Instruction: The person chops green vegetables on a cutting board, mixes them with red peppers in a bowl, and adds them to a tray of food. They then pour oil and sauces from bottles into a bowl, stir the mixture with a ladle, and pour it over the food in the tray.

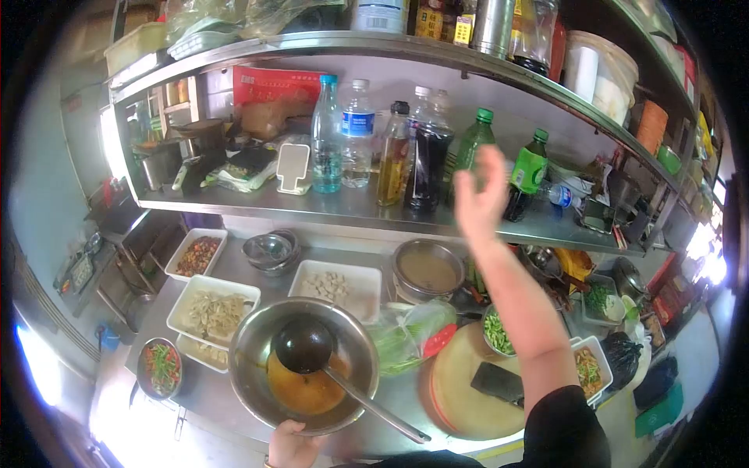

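My left hand [295, 446] grips the near rim of a large steel mixing bowl [246, 382], thumb up at the edge and the other fingers mostly hidden. Orange-brown liquid [292, 390] lies in the bowl. A ladle [378, 405] rests in it, its dark scoop inside and its handle over the right rim. My right hand [480, 199] is raised at the shelf, thumb and fingers apart with nothing seen between them. Behind it stands a green bottle with a green cap [484, 117], partly covered. A green-labelled bottle of dark liquid [528, 175] is just right of the hand.
More bottles, including a dark one [429, 168], line the steel shelf [359, 210]. Below are a round cutting board [452, 382] with a cleaver [498, 382], a pot of cloudy liquid [427, 269], bagged greens [406, 335] and white trays of food [373, 292].
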`<action>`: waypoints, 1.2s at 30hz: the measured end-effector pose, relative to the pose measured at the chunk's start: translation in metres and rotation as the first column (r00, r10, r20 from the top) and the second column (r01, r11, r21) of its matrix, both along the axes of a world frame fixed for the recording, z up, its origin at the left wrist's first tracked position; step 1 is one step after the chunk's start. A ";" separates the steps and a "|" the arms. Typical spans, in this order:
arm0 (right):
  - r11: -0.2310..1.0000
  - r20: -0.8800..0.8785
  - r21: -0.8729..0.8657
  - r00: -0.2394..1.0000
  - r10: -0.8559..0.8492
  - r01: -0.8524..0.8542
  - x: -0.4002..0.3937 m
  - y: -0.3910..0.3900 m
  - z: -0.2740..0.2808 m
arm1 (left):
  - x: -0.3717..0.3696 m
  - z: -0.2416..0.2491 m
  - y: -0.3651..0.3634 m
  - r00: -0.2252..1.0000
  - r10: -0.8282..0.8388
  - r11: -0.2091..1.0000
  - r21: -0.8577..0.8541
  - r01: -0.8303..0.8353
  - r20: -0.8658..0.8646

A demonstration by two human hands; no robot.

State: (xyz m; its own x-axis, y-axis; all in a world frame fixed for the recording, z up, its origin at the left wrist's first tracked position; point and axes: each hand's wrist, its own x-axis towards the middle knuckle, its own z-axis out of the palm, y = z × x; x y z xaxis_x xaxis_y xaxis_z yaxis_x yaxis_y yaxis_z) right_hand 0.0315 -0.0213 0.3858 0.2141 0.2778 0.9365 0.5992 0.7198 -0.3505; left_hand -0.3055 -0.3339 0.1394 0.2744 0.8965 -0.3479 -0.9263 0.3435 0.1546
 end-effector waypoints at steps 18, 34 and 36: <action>0.864 -0.162 -0.489 0.960 -0.227 0.122 -0.139 0.080 -0.001 | -0.053 -0.030 0.011 0.999 0.032 0.998 -0.051 -0.034 -0.039; 0.458 0.436 -0.874 0.674 0.596 0.160 -0.073 -0.134 -0.052 | -0.033 -0.008 0.029 0.990 -0.015 0.998 -0.054 0.007 -0.137; 0.471 0.617 -0.786 0.535 0.577 0.400 -0.080 -0.148 -0.039 | -0.032 -0.011 0.028 0.990 -0.035 0.997 -0.066 0.027 -0.136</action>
State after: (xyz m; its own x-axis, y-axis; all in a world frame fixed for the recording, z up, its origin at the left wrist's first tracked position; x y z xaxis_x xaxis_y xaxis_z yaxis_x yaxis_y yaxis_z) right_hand -0.0484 -0.1696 0.3465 -0.4717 0.8793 -0.0661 0.8691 0.4509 -0.2035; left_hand -0.3370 -0.3057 0.1286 0.2477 0.8629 -0.4406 -0.8867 0.3851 0.2557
